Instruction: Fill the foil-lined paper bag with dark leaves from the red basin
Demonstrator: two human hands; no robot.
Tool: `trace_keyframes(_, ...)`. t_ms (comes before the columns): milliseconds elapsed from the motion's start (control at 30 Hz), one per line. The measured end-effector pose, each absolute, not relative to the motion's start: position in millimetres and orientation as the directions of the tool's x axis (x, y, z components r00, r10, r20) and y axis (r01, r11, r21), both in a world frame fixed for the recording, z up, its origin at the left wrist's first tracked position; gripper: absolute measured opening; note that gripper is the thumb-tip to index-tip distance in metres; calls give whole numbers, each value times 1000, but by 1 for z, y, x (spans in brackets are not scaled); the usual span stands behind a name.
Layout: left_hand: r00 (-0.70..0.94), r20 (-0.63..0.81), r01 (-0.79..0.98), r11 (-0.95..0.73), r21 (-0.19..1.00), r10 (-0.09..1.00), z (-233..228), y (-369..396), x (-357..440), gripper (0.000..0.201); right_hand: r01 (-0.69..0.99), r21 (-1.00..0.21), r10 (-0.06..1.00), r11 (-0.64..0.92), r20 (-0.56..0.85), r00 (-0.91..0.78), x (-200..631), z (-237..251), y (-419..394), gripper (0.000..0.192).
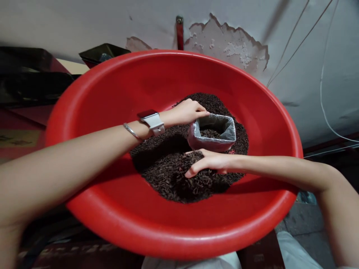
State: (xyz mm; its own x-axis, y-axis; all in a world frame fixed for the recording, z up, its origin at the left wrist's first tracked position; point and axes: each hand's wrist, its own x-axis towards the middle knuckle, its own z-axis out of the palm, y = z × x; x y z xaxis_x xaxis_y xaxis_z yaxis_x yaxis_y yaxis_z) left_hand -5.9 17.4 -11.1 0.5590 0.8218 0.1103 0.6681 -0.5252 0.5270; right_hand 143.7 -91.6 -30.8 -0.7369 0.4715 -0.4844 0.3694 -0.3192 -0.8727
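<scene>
A large red basin (179, 224) holds a heap of dark, dry loose tea leaves (162, 179). In the heap stands a foil-lined bag (211, 144) with a squared mouth, its top open and some leaves inside. My left hand (188, 111), with a white-strapped watch at the wrist, pinches the bag's rim at the far left corner. Just in front of the bag, my right hand (206, 162) is cupped around a clump of leaves, thumb toward me. Part of its fingers is hidden by the leaves.
Behind the basin rises a pale wall (238, 48) with peeling plaster and a red strap (180, 33). Dark open-topped containers (105, 52) stand at the left. Thin cords (291, 45) hang at the right. Beneath the basin's near edge are dark red boxes (260, 250).
</scene>
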Motion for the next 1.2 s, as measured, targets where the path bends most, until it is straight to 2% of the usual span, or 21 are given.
trace_keyframes(133, 573, 129, 650, -545, 530, 809, -11, 17, -7, 38, 170, -924, 564, -342, -347, -749, 141, -12, -85, 27)
trace_keyframes(300, 577, 112, 667, -545, 508, 809, -10, 17, -6, 31, 52, -991, 748, -124, -128, -652, 150, 19, -70, 25)
trace_keyframes(400, 509, 108, 736, -497, 459, 854, -13, 19, -5, 27, 39, -999, 859, 12, -10, -511, 159, 29, -57, 23)
trace_keyframes(500, 511, 124, 712, -500, 492, 850, -15, 22, -5, 33, 58, -987, 918, 153, 120, -378, 167, 29, -42, 27)
trace_keyframes(633, 560, 147, 641, -539, 547, 815, -16, 22, -6, 39, 123, -962, 933, 242, 196, -300, 173, 21, -27, 29)
trace_keyframes(933, 544, 139, 669, -528, 523, 828, -17, 21, -6, 40, 241, -888, 899, 392, 313, -306, 176, 18, -25, 32)
trace_keyframes(1200, 574, 152, 637, -555, 535, 805, -13, 18, -6, 35, 215, -882, 889, 420, 352, -293, 178, 20, -24, 33)
